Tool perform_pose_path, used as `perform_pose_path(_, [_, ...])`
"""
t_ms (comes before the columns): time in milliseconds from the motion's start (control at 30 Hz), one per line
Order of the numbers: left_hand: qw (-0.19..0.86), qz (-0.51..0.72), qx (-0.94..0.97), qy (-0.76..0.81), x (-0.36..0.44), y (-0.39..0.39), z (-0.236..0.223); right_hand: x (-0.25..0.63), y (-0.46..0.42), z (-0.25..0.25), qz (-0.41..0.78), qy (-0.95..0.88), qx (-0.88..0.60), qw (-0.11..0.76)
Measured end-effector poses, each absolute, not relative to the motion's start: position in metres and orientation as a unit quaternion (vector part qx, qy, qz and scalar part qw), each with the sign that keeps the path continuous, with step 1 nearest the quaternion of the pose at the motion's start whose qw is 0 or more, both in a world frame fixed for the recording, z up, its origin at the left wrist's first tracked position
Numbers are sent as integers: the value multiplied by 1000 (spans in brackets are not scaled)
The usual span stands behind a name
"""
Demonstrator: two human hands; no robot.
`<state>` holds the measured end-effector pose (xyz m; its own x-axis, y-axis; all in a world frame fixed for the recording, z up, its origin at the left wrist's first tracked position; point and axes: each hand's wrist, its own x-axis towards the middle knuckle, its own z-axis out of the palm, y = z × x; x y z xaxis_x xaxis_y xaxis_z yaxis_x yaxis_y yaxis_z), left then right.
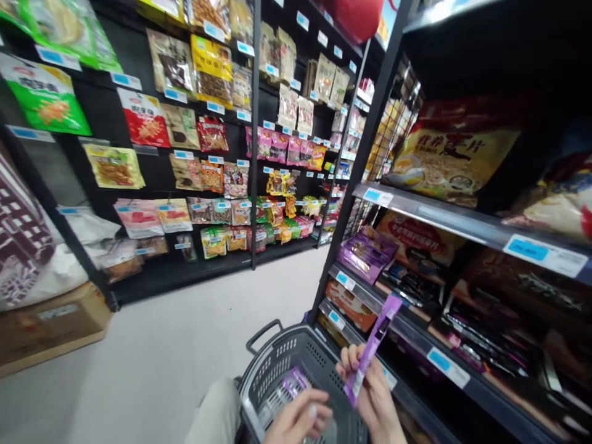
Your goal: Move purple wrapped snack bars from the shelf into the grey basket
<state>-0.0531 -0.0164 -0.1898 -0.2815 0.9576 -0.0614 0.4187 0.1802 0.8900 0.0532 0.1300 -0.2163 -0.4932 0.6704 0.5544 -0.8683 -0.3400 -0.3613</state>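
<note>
My right hand (370,394) is closed round a long purple packet (372,345), held upright and tilted toward the shelves on the right. My left hand (298,419) hovers low over the grey shopping basket (272,364), fingers curled on a thin clear wrapper I cannot make out well. A second purple packet (292,383) lies inside the basket just above that hand. The basket's black handle (263,334) sticks up at its far side.
Shelving on the right holds purple packets (367,250), dark boxes and large snack bags (451,160). A wall of hanging snack bags (213,135) runs across the aisle. A cardboard box (46,327) sits on the pale floor (176,345) at left.
</note>
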Motion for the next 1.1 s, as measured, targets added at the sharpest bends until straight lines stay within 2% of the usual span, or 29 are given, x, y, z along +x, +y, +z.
perform_pose_path(100, [407, 465, 516, 593, -25, -14, -184, 57, 81, -234, 821, -299, 173, 454])
perform_pose_path(200, [380, 482, 499, 612, -5, -20, -189, 64, 60, -253, 830, -324, 145, 431])
perform_pose_path(300, [268, 469, 505, 673, 3, -35, -193, 81, 53, -269, 824, -343, 110, 438])
perform_pose_path(433, [39, 355, 580, 732, 6, -57, -184, 112, 50, -273, 810, -325, 67, 483])
perform_pose_path(533, [-78, 311, 646, 692, 9, -68, -174, 131, 48, -268, 802, -316, 11, 507])
perform_pose_path(633, [-143, 309, 694, 635, 12, -72, -169, 141, 47, -268, 789, -330, -5, 518])
perform_pose_path(867, [-90, 347, 699, 618, 17, -74, -168, 137, 49, -282, 742, -307, -49, 594])
perform_pose_path(1100, [62, 317, 588, 742, 20, -72, -171, 114, 43, -282, 740, -200, -200, 610])
